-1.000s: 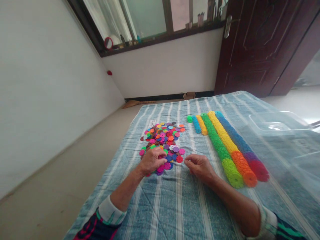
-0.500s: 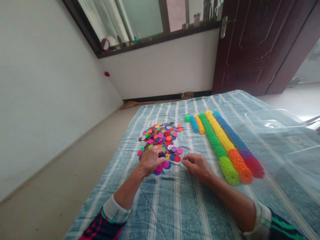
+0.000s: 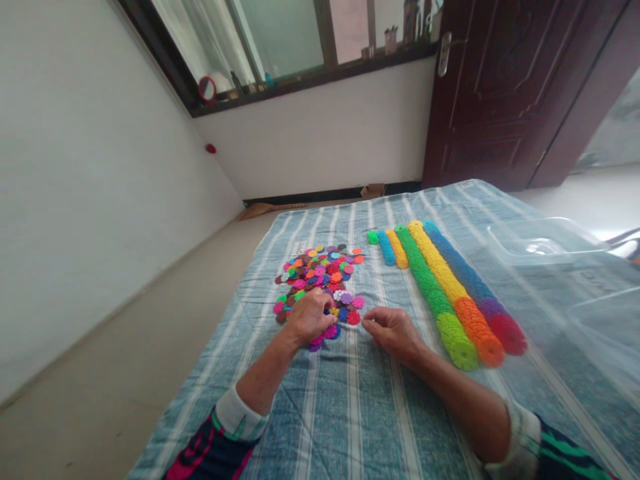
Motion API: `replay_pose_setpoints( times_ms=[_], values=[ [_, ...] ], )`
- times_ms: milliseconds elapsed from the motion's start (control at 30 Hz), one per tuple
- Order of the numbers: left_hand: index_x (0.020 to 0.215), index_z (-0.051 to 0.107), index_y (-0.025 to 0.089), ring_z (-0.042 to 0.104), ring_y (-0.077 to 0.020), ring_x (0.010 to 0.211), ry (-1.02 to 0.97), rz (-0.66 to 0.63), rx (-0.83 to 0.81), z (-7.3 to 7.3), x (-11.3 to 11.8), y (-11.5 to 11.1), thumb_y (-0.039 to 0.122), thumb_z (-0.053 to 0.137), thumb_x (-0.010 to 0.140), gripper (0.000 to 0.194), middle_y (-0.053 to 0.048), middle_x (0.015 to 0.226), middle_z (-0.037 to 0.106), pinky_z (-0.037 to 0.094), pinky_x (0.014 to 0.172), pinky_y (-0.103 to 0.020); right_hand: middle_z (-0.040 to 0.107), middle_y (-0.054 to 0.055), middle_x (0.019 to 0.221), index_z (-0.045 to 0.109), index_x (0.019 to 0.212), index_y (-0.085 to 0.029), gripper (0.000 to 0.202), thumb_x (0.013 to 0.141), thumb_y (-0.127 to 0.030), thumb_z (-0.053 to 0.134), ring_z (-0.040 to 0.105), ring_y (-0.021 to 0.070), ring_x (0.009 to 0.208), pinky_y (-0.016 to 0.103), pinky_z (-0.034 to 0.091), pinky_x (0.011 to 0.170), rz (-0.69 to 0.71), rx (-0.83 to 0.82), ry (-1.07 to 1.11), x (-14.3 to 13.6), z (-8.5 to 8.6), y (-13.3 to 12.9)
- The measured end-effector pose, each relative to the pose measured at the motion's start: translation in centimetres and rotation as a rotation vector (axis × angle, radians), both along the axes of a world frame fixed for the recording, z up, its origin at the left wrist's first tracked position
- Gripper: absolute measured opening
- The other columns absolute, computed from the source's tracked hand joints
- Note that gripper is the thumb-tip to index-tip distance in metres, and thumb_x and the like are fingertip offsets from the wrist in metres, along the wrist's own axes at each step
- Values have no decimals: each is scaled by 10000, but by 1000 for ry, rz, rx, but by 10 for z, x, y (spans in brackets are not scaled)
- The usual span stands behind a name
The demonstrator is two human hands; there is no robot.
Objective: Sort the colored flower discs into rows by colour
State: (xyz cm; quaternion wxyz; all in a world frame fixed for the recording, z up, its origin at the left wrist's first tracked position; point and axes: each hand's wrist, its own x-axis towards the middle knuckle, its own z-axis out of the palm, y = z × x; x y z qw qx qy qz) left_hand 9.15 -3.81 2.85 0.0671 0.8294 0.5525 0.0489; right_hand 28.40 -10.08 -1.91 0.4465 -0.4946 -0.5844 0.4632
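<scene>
A loose pile of multicoloured notched discs [image 3: 320, 267] lies on the striped cloth. My left hand [image 3: 311, 317] is over the pile's near part, thumb and fingers curled close to a yellow and a blue disc; whether it grips one cannot be made out. Just right of a red disc [image 3: 353, 318], my right hand [image 3: 393, 330] has thumb and forefinger pressed together, with what lies between them too small to tell. Long rows of overlapping discs, sorted by colour, run at the right: green [image 3: 423, 273], yellow [image 3: 440, 260] and blue [image 3: 455, 263]. Shorter blue and orange rows lie beside them.
Clear plastic containers [image 3: 550, 255] stand at the right on the striped cloth [image 3: 330, 427]. A dark red door [image 3: 510, 87], a window ledge with small items and a white wall are beyond. Bare floor runs along the left.
My left hand has moved slightly right over the pile, its fingers nearer the yellow disc. My right hand has stayed almost in place. The view has shifted a little.
</scene>
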Motion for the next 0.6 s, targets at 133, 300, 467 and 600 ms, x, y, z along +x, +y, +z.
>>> replay_pose_setpoints(
  times_ms=[133, 300, 467, 600],
  values=[
    [664, 650, 177, 540, -123, 687, -137, -20, -62, 8, -2, 5, 208, 624, 643, 46, 0, 735, 596, 387, 633, -230, 473, -63, 427, 648, 688, -176, 166, 774, -275, 546, 435, 77, 399, 190, 311, 422, -1, -19, 27, -1, -1, 1],
    [609, 645, 165, 514, -106, 615, -369, -55, -167, 18, 2, 18, 256, 621, 647, 102, 15, 657, 595, 381, 579, -215, 469, -63, 424, 653, 700, -166, 167, 775, -276, 553, 426, 75, 395, 194, 300, 423, -11, -19, 12, -2, 3, 2],
    [618, 643, 139, 488, -93, 560, -571, -80, -222, 18, 40, 41, 243, 605, 656, 117, 18, 599, 581, 371, 552, -215, 465, -67, 423, 645, 672, -170, 160, 767, -263, 557, 413, 70, 389, 191, 300, 418, -28, -31, 74, -3, 6, 3],
    [611, 642, 134, 475, -87, 547, -642, -106, -178, 1, 85, 68, 226, 599, 643, 107, 30, 554, 551, 369, 555, -216, 473, -65, 407, 637, 670, -167, 152, 753, -268, 559, 417, 77, 368, 195, 298, 397, -44, -59, 169, -2, 7, 5]
  ],
)
